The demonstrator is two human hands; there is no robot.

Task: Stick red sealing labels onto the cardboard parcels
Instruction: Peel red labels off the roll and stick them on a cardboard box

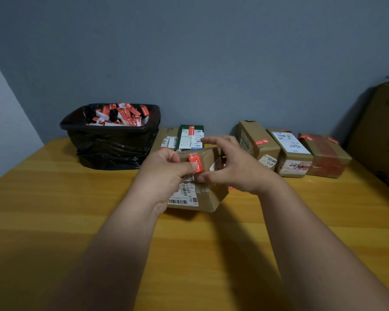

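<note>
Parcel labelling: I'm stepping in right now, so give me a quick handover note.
Left hand grips the front parcel, thumb pressing a red label over its top edge. Right hand is open, thumb at the label's lower end.
Three parcels at the right already carry red labels.
The lined bin holds label scraps.
Left: smooth this label down; check the two parcels by the bin.

Both forearms reach forward. Left grip curled, thumb pressing. Right grip fingers spread, thumb extended left.
</note>
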